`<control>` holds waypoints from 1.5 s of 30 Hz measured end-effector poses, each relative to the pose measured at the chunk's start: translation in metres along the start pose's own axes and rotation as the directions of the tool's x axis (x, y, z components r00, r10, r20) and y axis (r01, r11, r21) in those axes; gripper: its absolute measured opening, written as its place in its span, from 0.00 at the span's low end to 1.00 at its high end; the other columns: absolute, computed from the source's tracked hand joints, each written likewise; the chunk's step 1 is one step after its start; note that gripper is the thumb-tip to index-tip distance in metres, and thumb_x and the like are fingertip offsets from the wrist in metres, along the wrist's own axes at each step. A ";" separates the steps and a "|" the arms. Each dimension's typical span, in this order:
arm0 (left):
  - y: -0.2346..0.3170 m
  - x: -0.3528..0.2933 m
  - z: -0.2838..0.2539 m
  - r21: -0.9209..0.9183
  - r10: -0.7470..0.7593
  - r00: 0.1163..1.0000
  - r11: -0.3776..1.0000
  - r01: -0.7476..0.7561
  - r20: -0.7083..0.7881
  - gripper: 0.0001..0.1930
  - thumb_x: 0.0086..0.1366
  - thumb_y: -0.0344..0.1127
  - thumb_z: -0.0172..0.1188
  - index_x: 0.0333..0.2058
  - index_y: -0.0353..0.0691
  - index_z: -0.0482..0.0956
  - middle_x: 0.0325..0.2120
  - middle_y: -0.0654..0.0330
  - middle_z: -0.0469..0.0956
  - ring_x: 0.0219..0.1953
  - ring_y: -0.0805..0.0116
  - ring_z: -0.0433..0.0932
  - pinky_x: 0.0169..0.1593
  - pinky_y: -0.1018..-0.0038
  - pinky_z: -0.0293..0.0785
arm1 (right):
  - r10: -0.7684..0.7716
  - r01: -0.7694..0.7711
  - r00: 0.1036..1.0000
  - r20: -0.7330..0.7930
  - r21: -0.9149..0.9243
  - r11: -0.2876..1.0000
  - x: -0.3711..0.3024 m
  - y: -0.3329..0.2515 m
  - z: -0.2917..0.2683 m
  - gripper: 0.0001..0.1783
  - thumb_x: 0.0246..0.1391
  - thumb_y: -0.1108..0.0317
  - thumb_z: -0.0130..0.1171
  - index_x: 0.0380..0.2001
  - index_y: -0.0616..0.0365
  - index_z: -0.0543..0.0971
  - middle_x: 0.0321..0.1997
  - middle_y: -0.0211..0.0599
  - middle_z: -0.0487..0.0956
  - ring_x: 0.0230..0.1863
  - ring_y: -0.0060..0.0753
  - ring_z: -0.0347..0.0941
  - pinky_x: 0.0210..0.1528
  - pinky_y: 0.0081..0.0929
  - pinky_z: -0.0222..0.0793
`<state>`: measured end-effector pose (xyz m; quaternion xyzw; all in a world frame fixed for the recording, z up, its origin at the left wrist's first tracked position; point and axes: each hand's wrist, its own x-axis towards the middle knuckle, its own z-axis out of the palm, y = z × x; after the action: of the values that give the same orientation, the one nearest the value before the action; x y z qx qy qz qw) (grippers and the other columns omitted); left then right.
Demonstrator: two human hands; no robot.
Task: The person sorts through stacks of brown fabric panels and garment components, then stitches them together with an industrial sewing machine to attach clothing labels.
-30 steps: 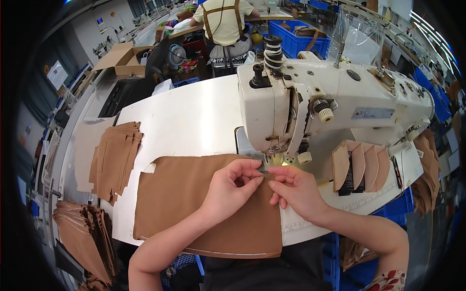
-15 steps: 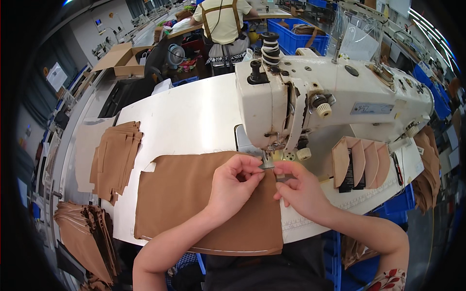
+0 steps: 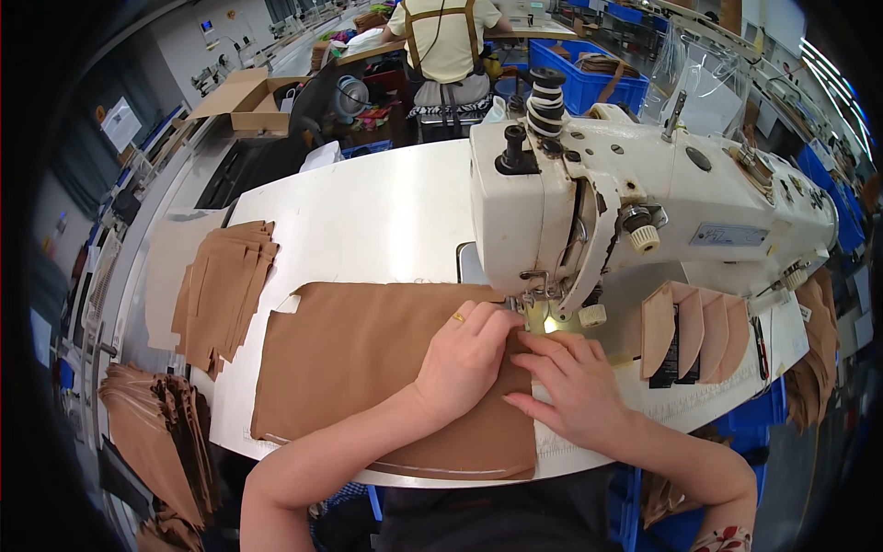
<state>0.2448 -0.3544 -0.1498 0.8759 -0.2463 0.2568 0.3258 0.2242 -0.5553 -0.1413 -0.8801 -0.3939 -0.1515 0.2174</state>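
Note:
A large brown fabric panel (image 3: 368,359) lies flat on the white table, its upper right corner at the presser foot (image 3: 532,308) of the white sewing machine (image 3: 524,212). Next to that foot my left hand (image 3: 469,354) has its fingers bent and pressed together on the panel, near the right edge; the thumb is hidden. Across the panel's right edge rests my right hand (image 3: 579,386), its fingers reaching toward the left fingertips and its thumb spread apart below. Whether a small piece lies under the fingertips cannot be seen. A small light glows beside the needle area.
Stacked brown pieces (image 3: 225,285) lie at the table's left, with more brown panels (image 3: 156,432) hanging below. A divided pinkish holder (image 3: 694,336) and a slim dark tool (image 3: 760,348) stand right of my hands. Another person (image 3: 441,41) sits beyond the table.
Both hands have shifted from pinching a small greyish piece at the panel's corner to pressing on the panel by the presser foot. The right fingers have spread, and the machine light now shows.

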 end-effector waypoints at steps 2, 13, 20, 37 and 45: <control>0.006 -0.001 -0.004 0.140 0.150 0.985 0.977 -0.160 0.081 0.15 0.56 0.24 0.61 0.44 0.35 0.77 0.38 0.56 0.77 0.40 0.57 0.76 0.45 0.65 0.75 | -0.027 0.027 0.999 0.027 0.003 1.000 0.002 0.005 -0.001 0.23 0.54 0.50 0.67 0.46 0.55 0.80 0.58 0.33 0.76 0.57 0.39 0.69 0.55 0.38 0.66; 0.008 -0.019 -0.006 0.129 0.068 0.972 0.987 -0.099 0.226 0.21 0.56 0.27 0.63 0.50 0.29 0.78 0.55 0.49 0.77 0.58 0.52 0.74 0.61 0.60 0.71 | -0.016 0.014 0.999 0.034 0.060 0.998 0.003 0.017 -0.005 0.24 0.52 0.50 0.69 0.46 0.54 0.81 0.57 0.31 0.78 0.46 0.36 0.73 0.47 0.37 0.66; 0.004 -0.014 -0.004 0.130 0.068 0.975 0.987 -0.097 0.210 0.21 0.56 0.27 0.63 0.50 0.28 0.78 0.55 0.48 0.77 0.58 0.52 0.74 0.61 0.60 0.72 | -0.005 0.005 1.000 -0.001 0.064 0.998 0.008 0.021 -0.003 0.23 0.52 0.51 0.70 0.45 0.54 0.81 0.55 0.31 0.79 0.46 0.35 0.74 0.47 0.38 0.65; 0.046 -0.048 -0.051 -0.051 0.054 0.907 0.998 -0.036 0.418 0.33 0.57 0.58 0.69 0.53 0.39 0.76 0.50 0.58 0.73 0.52 0.57 0.70 0.58 0.61 0.65 | 0.006 -0.017 0.998 0.061 0.185 0.983 -0.009 0.027 -0.010 0.17 0.51 0.70 0.64 0.46 0.46 0.82 0.58 0.33 0.76 0.59 0.43 0.70 0.57 0.42 0.65; 0.052 -0.083 -0.054 -0.044 0.173 0.955 0.985 -0.167 0.240 0.17 0.58 0.31 0.69 0.47 0.38 0.80 0.39 0.62 0.77 0.41 0.64 0.75 0.46 0.68 0.74 | -0.076 0.041 0.993 0.085 0.356 0.934 -0.025 0.004 -0.022 0.17 0.47 0.77 0.62 0.40 0.46 0.84 0.61 0.36 0.73 0.64 0.48 0.66 0.63 0.43 0.63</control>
<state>0.1358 -0.3297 -0.1416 0.8725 -0.3616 0.1721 0.2799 0.2090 -0.5841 -0.1337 -0.8209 -0.4510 -0.0416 0.3479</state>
